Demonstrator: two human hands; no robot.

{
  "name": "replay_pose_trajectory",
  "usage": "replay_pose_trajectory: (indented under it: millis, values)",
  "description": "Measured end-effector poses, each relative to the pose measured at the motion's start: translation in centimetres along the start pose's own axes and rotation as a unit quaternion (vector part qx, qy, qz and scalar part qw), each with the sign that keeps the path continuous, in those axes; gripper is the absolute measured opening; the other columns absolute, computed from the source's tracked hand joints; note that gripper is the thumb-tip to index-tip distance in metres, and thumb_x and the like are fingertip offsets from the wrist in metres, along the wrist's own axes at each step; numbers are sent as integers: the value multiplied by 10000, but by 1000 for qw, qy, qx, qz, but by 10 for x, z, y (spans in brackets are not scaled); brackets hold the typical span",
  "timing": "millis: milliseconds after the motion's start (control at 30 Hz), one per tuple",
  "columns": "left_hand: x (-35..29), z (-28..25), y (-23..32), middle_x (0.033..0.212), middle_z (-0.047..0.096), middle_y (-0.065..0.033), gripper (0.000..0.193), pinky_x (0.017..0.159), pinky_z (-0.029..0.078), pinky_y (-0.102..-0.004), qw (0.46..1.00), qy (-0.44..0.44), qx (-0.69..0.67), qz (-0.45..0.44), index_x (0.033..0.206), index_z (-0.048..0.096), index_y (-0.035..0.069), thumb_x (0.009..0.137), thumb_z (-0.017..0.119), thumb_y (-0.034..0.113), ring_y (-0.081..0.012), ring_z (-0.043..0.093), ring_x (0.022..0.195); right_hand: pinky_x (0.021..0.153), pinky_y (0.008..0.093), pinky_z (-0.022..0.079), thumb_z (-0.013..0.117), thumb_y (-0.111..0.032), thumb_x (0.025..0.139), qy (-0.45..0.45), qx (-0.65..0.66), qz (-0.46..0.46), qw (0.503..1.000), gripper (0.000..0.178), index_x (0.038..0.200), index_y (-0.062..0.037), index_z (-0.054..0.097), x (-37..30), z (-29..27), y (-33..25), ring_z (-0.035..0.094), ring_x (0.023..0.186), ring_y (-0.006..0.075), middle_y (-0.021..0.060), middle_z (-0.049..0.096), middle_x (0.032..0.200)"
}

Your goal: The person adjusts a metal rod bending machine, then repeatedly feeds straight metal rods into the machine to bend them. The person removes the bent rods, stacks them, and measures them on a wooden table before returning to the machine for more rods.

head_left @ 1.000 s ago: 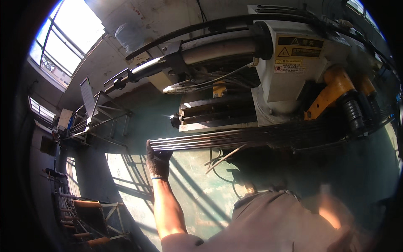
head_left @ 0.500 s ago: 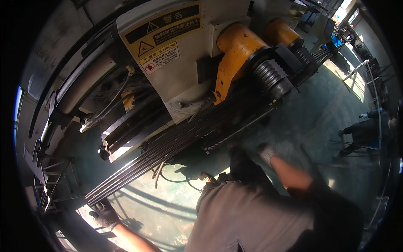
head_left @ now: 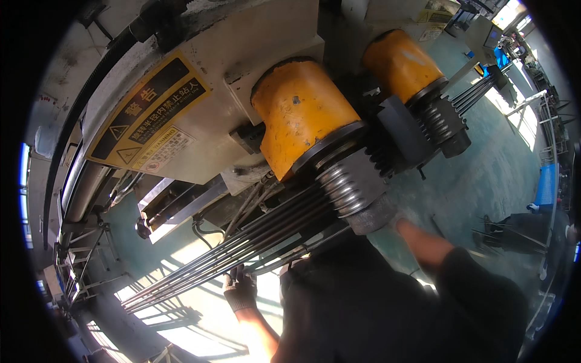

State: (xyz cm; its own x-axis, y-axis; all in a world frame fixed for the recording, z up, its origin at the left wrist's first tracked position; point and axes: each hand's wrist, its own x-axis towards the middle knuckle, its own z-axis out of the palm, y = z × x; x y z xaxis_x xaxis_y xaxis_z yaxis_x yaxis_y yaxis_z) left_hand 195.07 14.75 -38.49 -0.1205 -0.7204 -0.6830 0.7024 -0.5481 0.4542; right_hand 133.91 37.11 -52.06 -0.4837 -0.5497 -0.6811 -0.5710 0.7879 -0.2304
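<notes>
Several long, thin metal rods (head_left: 200, 266) run side by side from the lower left up to a ribbed steel forming block (head_left: 351, 187) on the machine. My left hand (head_left: 241, 293), in a dark-cuffed work glove, is at the underside of the rods with its fingers bent upward. Just beside its fingertips ends a thinner threaded or spring-wound rod (head_left: 302, 250); what the fingers close on is not clear. My right hand (head_left: 394, 219) reaches the underside of the forming block, its fingers hidden behind the block.
Above the block sits an orange cylindrical housing (head_left: 305, 115), and a second orange housing (head_left: 402, 60) stands farther right. A pale machine body with a warning label (head_left: 148, 115) fills the upper left. A metal stand (head_left: 85, 266) is at far left. Another person (head_left: 520, 233) is at far right.
My left hand has moved right from the rods' far-left ends to nearer their middle. My right hand has come up to the forming block. The view has shifted closer to the machine.
</notes>
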Motion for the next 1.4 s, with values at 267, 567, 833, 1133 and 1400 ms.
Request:
replay_pose_trajectory:
  millis: [267, 567, 833, 1133, 1400]
  values:
    - [-19, -8, 45, 1310, 759, -186, 409, 1072, 613, -544, 992, 77, 99, 2, 1336, 698, 11, 1241, 538, 376, -347, 729, 1173, 1043, 537, 586, 548, -467, 1098, 52, 91, 7, 994, 540, 1272, -50, 844, -70, -25, -68, 753, 1212, 488, 284, 793, 1295]
    - [-34, -120, -17, 1311, 664, -190, 258, 1108, 561, -544, 988, 152, 21, -37, 1318, 614, -11, 1201, 538, 206, -371, 633, 1277, 1109, 533, 577, 594, -541, 1072, 4, -59, -69, 996, 582, 1333, -79, 832, -130, 74, 15, 752, 1258, 475, 261, 802, 1332]
    - [-48, -146, -47, 1020, 584, -122, 224, 843, 497, -437, 989, 81, -22, -125, 1026, 601, 27, 1102, 584, 237, -248, 546, 842, 1031, 535, 611, 631, -440, 1060, -29, -133, 3, 991, 485, 1360, -109, 819, -140, 69, 34, 782, 1175, 461, 225, 829, 1248]
    - [-49, -86, -5, 1132, 779, -159, 396, 844, 568, -444, 979, 202, 38, 7, 1453, 596, -78, 1168, 541, 191, -276, 717, 905, 1092, 514, 590, 729, -444, 1008, 83, 185, 102, 974, 530, 1395, -94, 826, -149, 16, -11, 774, 1261, 430, 234, 816, 1352]
    - [-12, -30, 24, 1391, 692, -268, 376, 1219, 490, -554, 986, 104, 114, 62, 1410, 659, -92, 1152, 561, 163, -422, 611, 1382, 1049, 536, 597, 706, -388, 1049, 394, 230, 51, 888, 417, 1286, -67, 829, -175, -174, 0, 741, 1221, 498, 271, 802, 1279]
